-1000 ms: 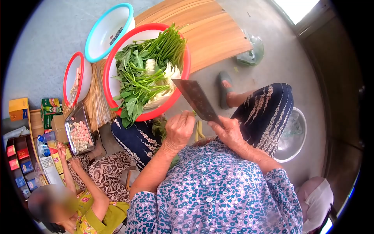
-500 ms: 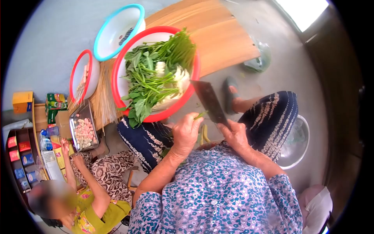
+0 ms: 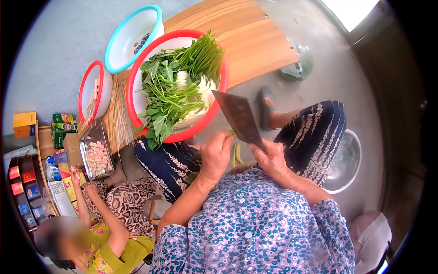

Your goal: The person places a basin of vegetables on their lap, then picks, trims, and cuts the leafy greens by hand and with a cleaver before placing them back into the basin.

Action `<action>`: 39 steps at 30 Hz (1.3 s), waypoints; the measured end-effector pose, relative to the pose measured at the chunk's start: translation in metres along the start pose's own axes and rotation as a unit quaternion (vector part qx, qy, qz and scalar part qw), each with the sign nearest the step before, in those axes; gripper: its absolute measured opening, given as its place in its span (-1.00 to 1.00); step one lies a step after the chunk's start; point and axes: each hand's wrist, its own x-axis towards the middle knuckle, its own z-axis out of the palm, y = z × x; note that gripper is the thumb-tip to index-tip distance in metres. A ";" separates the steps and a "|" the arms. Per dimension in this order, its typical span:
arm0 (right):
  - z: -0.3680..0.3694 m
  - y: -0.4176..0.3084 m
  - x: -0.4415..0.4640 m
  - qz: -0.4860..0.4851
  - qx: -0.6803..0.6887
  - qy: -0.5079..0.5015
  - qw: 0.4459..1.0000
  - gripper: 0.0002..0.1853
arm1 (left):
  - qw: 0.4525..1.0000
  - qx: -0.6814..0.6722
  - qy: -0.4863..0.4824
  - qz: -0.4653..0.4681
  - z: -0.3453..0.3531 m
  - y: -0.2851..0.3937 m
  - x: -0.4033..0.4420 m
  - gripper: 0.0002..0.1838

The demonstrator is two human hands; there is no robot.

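My right hand is closed around the handle of a cleaver, whose broad dark blade points up and to the left. My left hand is shut in a pinch on a green vegetable stem; only its short tip shows, close to the blade's lower edge. Beyond the hands stands a red-rimmed basin heaped with leafy greens and pale cut cabbage. Below the cleaver, yellowish-green strips show between my knees, partly hidden.
A wooden board lies beyond the basin, with a blue-rimmed basin and a smaller red-rimmed one to its left. Bamboo skewers lie near a metal tray of pink pieces. Another person sits at left; a metal bowl stands right.
The cleaver has shifted slightly left, its blade now closer to the stem and my left hand. Less of the stem shows above my fingers. The whole view has shifted a little.
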 end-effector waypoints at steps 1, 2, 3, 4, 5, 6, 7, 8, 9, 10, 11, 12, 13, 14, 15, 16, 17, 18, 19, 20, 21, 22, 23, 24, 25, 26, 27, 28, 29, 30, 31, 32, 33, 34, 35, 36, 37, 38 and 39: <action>-0.003 0.001 0.000 0.027 -0.005 -0.025 0.999 -0.80 | 1.000 0.001 -0.001 0.001 0.000 0.000 -0.001 -0.83; -0.005 0.006 0.002 0.028 -0.005 -0.024 0.999 -0.80 | 1.000 -0.019 0.015 0.011 0.000 0.000 -0.002 -0.83; -0.007 0.016 0.004 0.003 -0.059 -0.043 0.997 -0.78 | 0.999 -0.038 0.031 0.023 0.000 0.000 -0.003 -0.83; -0.007 0.021 0.003 -0.020 -0.113 -0.061 0.991 -0.76 | 0.999 -0.039 0.027 0.023 -0.001 0.002 -0.003 -0.83; -0.006 0.023 0.002 -0.018 -0.113 -0.059 0.992 -0.76 | 0.998 -0.037 0.033 0.042 -0.002 0.003 0.000 -0.82; -0.006 0.024 0.002 -0.015 -0.105 -0.051 0.993 -0.75 | 0.997 -0.034 0.041 0.059 -0.002 0.003 0.003 -0.82; -0.006 0.025 0.001 -0.011 -0.097 -0.045 0.994 -0.73 | 0.997 -0.035 0.041 0.058 -0.002 0.000 0.003 -0.82; -0.006 0.023 0.000 -0.008 -0.097 -0.044 0.994 -0.73 | 0.997 -0.027 0.024 0.066 -0.004 -0.004 0.002 -0.82; -0.006 0.018 0.001 0.028 -0.051 -0.024 0.998 -0.72 | 0.997 -0.019 0.008 0.075 -0.004 -0.007 0.001 -0.83; -0.006 0.014 0.002 0.064 -0.006 -0.004 0.998 -0.71 | 0.997 -0.023 0.006 0.075 -0.004 -0.008 0.000 -0.83; -0.006 0.013 0.002 0.084 0.022 0.008 0.996 -0.71 | 0.995 -0.024 0.003 0.095 -0.003 -0.009 -0.002 -0.83; -0.006 0.012 0.002 0.089 0.020 0.011 0.996 -0.71 | 0.993 -0.026 0.000 0.113 -0.002 -0.008 -0.004 -0.83; -0.006 0.011 0.003 0.118 0.081 0.015 0.990 -0.72 | 0.993 -0.030 -0.002 0.112 0.000 -0.006 -0.004 -0.83; -0.006 0.009 0.004 0.147 0.142 0.019 0.979 -0.72 | 0.990 -0.026 -0.008 0.137 0.001 -0.002 -0.003 -0.82; -0.009 0.002 0.008 0.163 0.199 -0.001 0.966 -0.74 | 0.986 -0.021 -0.015 0.163 0.002 0.000 -0.003 -0.81; -0.008 0.005 0.009 0.166 0.197 0.002 0.966 -0.74 | 0.986 -0.024 -0.017 0.162 0.004 0.001 -0.004 -0.81; -0.007 0.010 0.010 0.187 0.261 -0.002 0.947 -0.75 | 0.984 -0.016 -0.030 0.177 0.006 0.001 -0.005 -0.80; -0.006 0.012 0.010 0.207 0.324 -0.007 0.923 -0.76 | 0.980 -0.008 -0.042 0.192 0.007 0.002 -0.005 -0.79; -0.006 0.009 0.011 0.221 0.353 0.003 0.909 -0.79 | 0.981 -0.010 -0.041 0.192 0.008 0.002 -0.005 -0.79; -0.006 0.008 0.011 0.222 0.352 0.002 0.909 -0.79 | 0.980 -0.006 -0.053 0.191 0.009 0.002 -0.006 -0.78; -0.006 0.008 0.011 0.216 0.347 0.008 0.913 -0.83 | 0.979 -0.002 -0.065 0.191 0.009 0.002 -0.006 -0.77; -0.005 0.008 0.011 0.210 0.342 0.014 0.916 -0.86 | 0.980 -0.001 -0.064 0.190 0.010 0.003 -0.007 -0.77; -0.005 0.008 0.012 0.210 0.342 0.012 0.916 -0.86 | 0.981 0.002 -0.064 0.185 0.010 0.003 -0.007 -0.80; -0.005 0.010 0.012 0.206 0.329 0.007 0.922 -0.84 | 0.981 0.004 -0.065 0.180 0.011 0.004 -0.007 -0.82; -0.005 0.011 0.012 0.203 0.315 0.003 0.927 -0.81 | 0.982 0.004 -0.066 0.180 0.011 0.004 -0.007 -0.82; -0.004 0.012 0.011 0.203 0.315 0.003 0.927 -0.81 | 0.983 0.006 -0.068 0.172 0.011 0.005 -0.007 -0.84; -0.003 0.013 0.010 0.183 0.287 0.006 0.940 -0.81 | 0.984 0.007 -0.071 0.165 0.011 0.005 -0.007 -0.86; -0.001 0.014 0.009 0.161 0.258 0.010 0.953 -0.80 | 0.984 0.007 -0.071 0.165 0.012 0.005 -0.008 -0.86; 0.000 0.014 0.008 0.161 0.258 0.010 0.953 -0.80 | 0.989 -0.014 -0.085 0.116 0.013 0.004 -0.010 -0.87; 0.001 0.014 0.007 0.155 0.205 0.018 0.966 -0.79 | 0.992 -0.035 -0.099 0.067 0.014 0.004 -0.013 -0.89; 0.002 0.014 0.006 0.147 0.153 0.026 0.977 -0.77 | 0.992 -0.035 -0.099 0.067 0.017 0.003 -0.017 -0.89; 0.004 0.016 0.004 0.147 0.153 0.025 0.977 -0.77 | 0.991 -0.085 -0.105 -0.005 0.021 0.003 -0.022 -0.89; 0.006 0.020 0.003 0.092 0.079 0.049 0.991 -0.74 | 0.982 -0.133 -0.109 -0.076 0.023 0.004 -0.026 -0.89; 0.009 0.021 0.003 0.031 0.008 0.070 0.997 -0.71 | 0.984 -0.127 -0.104 -0.076 0.022 0.006 -0.027 -0.89; 0.011 0.020 0.002 0.032 -0.016 0.081 0.996 -0.69 | 0.974 -0.152 -0.121 -0.119 0.021 0.010 -0.029 -0.88; 0.013 0.022 0.000 0.019 -0.039 0.092 0.995 -0.70 | 0.962 -0.176 -0.136 -0.161 0.019 0.014 -0.031 -0.88; 0.011 0.034 -0.002 0.018 -0.054 0.099 0.993 -0.69 | 0.972 -0.174 -0.116 -0.110 0.018 0.022 -0.030 -0.88; 0.014 0.043 0.004 0.010 -0.064 0.101 0.993 -0.69 | 0.981 -0.163 -0.090 -0.056 0.010 0.024 -0.023 -0.88; 0.012 0.047 0.004 0.054 -0.029 0.092 0.994 -0.69 | 0.980 -0.174 -0.092 -0.039 0.006 0.024 -0.021 -0.85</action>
